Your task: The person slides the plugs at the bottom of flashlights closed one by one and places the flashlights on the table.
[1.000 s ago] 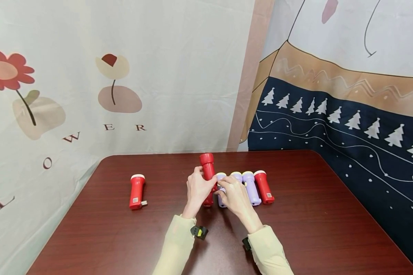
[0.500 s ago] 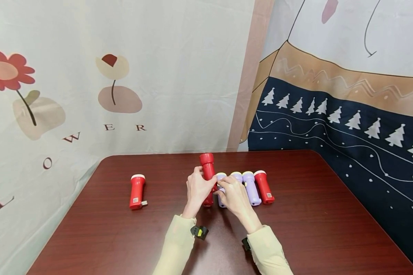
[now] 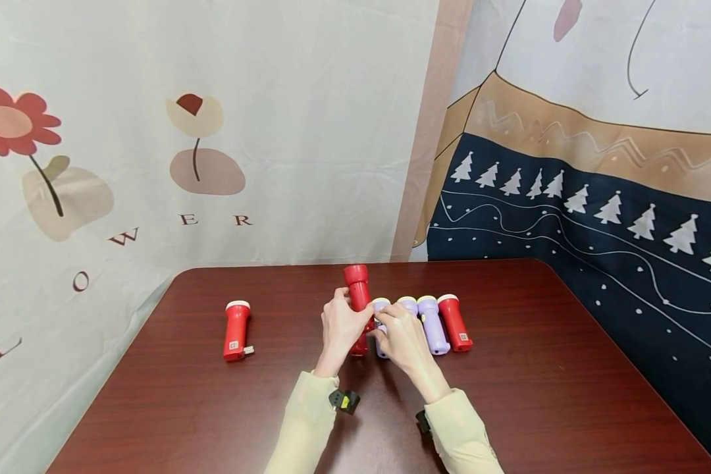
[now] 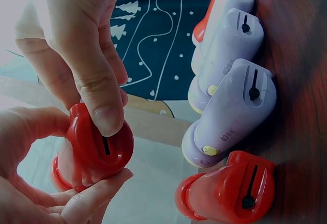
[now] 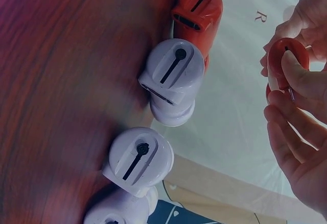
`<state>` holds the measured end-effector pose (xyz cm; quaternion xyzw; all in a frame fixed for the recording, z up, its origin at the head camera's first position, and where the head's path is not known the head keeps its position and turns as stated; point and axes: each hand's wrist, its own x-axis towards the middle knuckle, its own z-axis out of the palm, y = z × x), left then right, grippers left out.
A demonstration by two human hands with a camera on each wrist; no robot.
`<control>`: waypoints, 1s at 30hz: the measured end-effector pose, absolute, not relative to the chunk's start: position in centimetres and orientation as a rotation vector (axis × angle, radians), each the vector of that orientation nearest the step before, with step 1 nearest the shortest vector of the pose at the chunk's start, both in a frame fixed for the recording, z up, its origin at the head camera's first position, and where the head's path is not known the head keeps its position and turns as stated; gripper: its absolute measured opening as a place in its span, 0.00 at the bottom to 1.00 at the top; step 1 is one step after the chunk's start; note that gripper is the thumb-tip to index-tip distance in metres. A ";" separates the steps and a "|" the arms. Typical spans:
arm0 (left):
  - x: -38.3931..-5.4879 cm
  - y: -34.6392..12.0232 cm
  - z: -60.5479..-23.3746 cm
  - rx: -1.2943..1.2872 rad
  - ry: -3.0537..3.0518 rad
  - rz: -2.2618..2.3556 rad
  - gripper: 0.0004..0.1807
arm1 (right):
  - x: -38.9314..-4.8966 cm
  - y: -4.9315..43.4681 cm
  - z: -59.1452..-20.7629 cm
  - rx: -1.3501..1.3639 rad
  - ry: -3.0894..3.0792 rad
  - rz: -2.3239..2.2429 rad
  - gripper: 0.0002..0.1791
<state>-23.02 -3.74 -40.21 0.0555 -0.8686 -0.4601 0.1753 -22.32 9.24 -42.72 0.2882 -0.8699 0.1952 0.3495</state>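
In the head view my left hand [image 3: 342, 322] grips a red flashlight [image 3: 360, 295] over the middle of the table. My right hand [image 3: 404, 336] pinches its near end. The left wrist view shows the right thumb [image 4: 109, 119] pressed on the slotted end cap, partly covering the slot. Metal plug prongs [image 5: 291, 93] stick out beside the right fingertips in the right wrist view. Below the held one, another red flashlight [image 4: 225, 193] lies on the table, its slider in its slot. Several purple flashlights [image 3: 433, 326] lie beside it, one partly hidden behind my right hand.
A red flashlight [image 3: 455, 322] ends the row on the right. Far to the left, another red flashlight [image 3: 236, 331] lies alone with its plug prongs [image 3: 249, 350] out. The brown table [image 3: 184, 415] backs onto a printed curtain [image 3: 308, 131].
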 end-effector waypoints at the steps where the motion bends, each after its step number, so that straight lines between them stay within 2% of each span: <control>1: -23.0 -3.7 -40.2 0.159 -2.461 -1.307 0.28 | -22.3 9.2 -42.7 0.747 -2.252 0.504 0.12; 30: -22.9 -3.8 -40.0 0.179 -2.465 -1.296 0.29 | -22.4 8.9 -43.0 0.733 -2.198 0.444 0.11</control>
